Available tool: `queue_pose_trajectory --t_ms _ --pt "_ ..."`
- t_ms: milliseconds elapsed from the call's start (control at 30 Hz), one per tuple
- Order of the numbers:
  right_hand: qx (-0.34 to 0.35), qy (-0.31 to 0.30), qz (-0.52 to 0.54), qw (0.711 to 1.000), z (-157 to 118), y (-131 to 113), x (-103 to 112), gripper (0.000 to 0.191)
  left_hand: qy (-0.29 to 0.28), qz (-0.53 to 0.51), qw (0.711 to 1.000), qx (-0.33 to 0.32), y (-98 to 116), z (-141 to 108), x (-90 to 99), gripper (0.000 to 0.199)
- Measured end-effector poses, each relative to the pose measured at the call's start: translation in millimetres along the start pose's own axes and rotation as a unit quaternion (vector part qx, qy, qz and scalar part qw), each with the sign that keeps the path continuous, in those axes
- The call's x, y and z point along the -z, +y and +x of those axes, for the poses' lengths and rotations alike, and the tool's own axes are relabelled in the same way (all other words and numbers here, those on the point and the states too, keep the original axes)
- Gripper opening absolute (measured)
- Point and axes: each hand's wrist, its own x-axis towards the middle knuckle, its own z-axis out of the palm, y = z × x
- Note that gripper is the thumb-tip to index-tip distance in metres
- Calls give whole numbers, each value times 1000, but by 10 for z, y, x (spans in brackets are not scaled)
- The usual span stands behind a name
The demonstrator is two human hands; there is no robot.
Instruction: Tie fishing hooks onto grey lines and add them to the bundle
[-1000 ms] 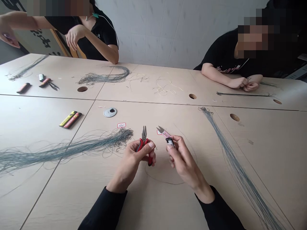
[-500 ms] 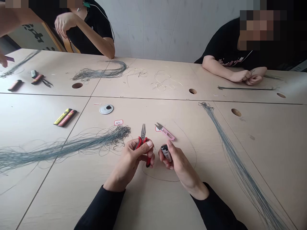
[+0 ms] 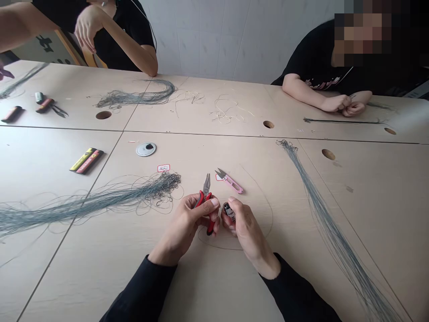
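Red-handled needle-nose pliers lie across the palm of my left hand, which is closed around them with the jaws pointing away from me. Its thumb and forefinger are pinched together; a tiny end between them is too small to make out. Close beside it, my right hand is closed on a lighter, its top facing the left fingertips and the thumb near it. No flame shows. A thin line loops over the table around my hands. Just beyond them lie pink thread snips.
A bundle of grey lines with hooks lies left, another bundle right. Two lighters and a metal disc lie farther back. The table has round holes. Across it, people rest their arms.
My hands have come closer together. The lighter has moved left toward the pinched left fingers, and the pliers have shifted slightly right. The view has tilted a little.
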Motion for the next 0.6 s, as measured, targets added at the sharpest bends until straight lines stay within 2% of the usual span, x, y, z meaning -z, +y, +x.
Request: queue_pose_trajectory --t_ms 600 --pt "22 -10 -1 1000 19 53 -26 54 -6 -8 1000 7 19 3 -12 33"
